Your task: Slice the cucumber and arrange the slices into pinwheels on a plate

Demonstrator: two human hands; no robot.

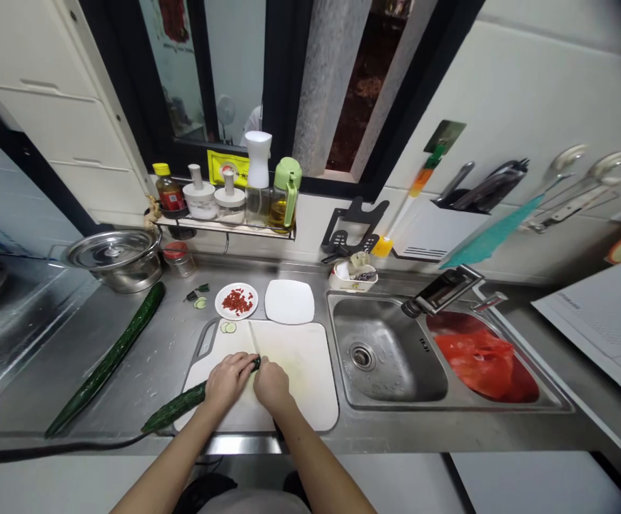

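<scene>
On the white cutting board (310, 378), my left hand (229, 380) is closed over a dark green cucumber (176, 407). Its long end sticks out to the left past the board's edge, and its short tip shows beside my fingers. My right hand (272, 385) is closed in a fist right next to that tip, gripping a knife (253, 335) whose thin blade points away from me, seen nearly edge-on; the handle is hidden by my fist. Pale cucumber slices (228, 328) lie at the board's upper left. A second, whole cucumber (110, 360) rests on the counter at the left.
Behind the board stand a plate of chopped red pieces (237, 301) and a square white plate (290, 300). Cucumber scraps (199, 303) lie nearby. A lidded steel pot (128, 268) is back left. At right is a sink (396, 357) with a red plastic bag (476, 360).
</scene>
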